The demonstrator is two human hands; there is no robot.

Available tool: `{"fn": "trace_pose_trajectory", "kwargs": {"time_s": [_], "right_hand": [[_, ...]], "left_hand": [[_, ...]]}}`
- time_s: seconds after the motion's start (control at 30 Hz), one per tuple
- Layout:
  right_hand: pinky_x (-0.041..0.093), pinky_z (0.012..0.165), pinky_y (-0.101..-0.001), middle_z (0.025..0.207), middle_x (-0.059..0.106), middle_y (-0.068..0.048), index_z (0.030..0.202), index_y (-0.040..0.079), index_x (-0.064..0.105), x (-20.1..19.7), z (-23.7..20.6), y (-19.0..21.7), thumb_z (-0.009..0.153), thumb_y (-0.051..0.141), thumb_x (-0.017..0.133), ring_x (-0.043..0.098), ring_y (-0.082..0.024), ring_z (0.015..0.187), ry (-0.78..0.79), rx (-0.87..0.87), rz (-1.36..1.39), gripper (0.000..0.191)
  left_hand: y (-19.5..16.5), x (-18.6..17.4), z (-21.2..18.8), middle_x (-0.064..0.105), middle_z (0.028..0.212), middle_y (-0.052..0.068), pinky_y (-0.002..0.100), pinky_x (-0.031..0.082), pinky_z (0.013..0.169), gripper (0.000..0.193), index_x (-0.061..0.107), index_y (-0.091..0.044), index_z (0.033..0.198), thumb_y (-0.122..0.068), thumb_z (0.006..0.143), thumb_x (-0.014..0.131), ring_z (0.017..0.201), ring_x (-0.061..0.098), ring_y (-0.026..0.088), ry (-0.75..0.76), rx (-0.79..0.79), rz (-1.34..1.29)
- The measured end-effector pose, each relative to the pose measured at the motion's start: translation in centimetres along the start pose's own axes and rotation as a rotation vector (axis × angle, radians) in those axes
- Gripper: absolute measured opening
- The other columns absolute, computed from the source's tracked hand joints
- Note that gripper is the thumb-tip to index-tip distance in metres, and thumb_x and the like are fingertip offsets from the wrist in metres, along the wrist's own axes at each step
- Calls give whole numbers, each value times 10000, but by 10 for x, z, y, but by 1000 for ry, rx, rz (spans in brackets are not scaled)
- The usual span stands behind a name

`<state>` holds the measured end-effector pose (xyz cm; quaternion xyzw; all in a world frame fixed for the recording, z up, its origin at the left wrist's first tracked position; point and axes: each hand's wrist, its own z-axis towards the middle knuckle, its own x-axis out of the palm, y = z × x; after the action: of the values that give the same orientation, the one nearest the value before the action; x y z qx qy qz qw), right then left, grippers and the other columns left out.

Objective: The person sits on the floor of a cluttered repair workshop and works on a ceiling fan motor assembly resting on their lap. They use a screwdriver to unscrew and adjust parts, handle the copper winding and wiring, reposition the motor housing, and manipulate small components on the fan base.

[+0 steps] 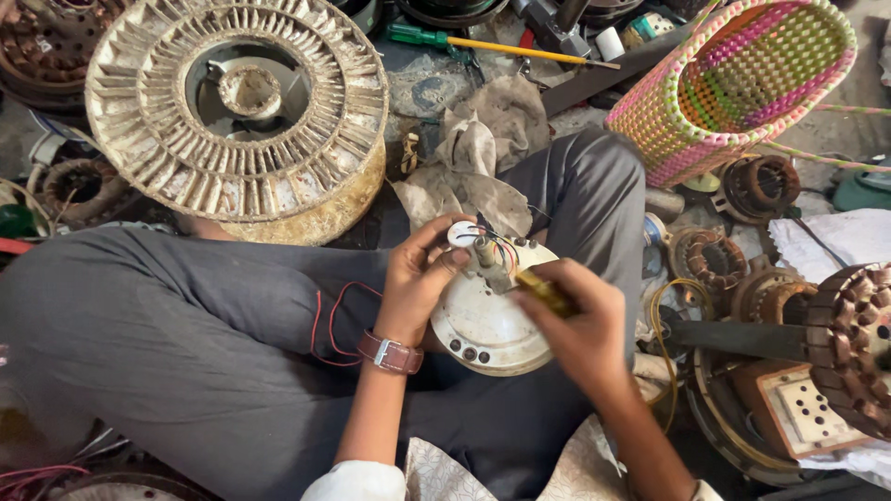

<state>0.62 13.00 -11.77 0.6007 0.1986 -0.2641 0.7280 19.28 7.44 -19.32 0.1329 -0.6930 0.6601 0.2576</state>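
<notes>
Two bare hands at work in the head view, both over a round off-white metal motor housing (483, 325) propped on the lap of grey trousers (186, 334), between the knees. Left hand (418, 278), leather-strapped watch (391, 353) at the wrist, curled around the housing's upper rim, thumb and fingertips closed on a small white round cap (461, 233) beside the stubby central shaft (484, 250). Right hand (580, 329) wrapped tight around a yellow-handled tool (543, 292), tip hidden, aimed toward the shaft. Likely trouble, as a judgement: tool slipping off and nicking the thin red and black wires (501, 246) bunched at the shaft, or jabbing the left fingers so close by; housing sliding off the sloped thigh, held only by one curled grip; loose red wire (325, 325) looping over the trousers snagging on a sleeve or wrist. Housing itself: dished, scuffed and grimy, dark holes and bolts spaced along its rim, wires sprouting from the centre. Near, on the floor: large rusty finned rotor drum (237, 111), pink-and-green woven plastic basket (733, 83), copper-wound stator coils (715, 260), dirty rag (483, 148), green-handled screwdriver (464, 42).
</notes>
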Motion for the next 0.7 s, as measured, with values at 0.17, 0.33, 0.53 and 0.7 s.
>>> {"fn": "trace_pose_trajectory", "kwargs": {"time_s": [0.17,0.33,0.53,0.7], "right_hand": [[500,794,-272,998,688,-67,1100,-17,706,-31,33,-32,894,-1,743,626,-122,901,174,-84,330,210],[517,787,-295,990,669,-83,1106,-3,711,-43,79,-51,843,-33,734,663,-168,907,489,-329,200,265],[567,776,-331,1034,672,-104,1118,29,730,-53,106,-55,747,-31,738,711,-220,922,623,-400,56,375],[571,803,-358,1072,666,-126,1115,17,719,-60,113,-61,742,-34,736,704,-263,955,654,-521,44,377]], "left_hand": [[-3,6,2,703,1308,66,296,466,1129,430,620,-10,1396,-196,1014,690,1266,618,148,73,24,12],[7,17,12,649,1328,64,304,484,1076,533,557,-7,1446,-237,994,721,1228,600,139,79,20,40],[25,30,23,633,1302,46,270,470,1039,576,507,-60,1512,-276,1014,698,1156,571,120,24,0,42],[18,60,4,613,1208,32,290,506,973,401,559,-59,1254,-257,958,743,1103,596,145,-351,165,332]]}}
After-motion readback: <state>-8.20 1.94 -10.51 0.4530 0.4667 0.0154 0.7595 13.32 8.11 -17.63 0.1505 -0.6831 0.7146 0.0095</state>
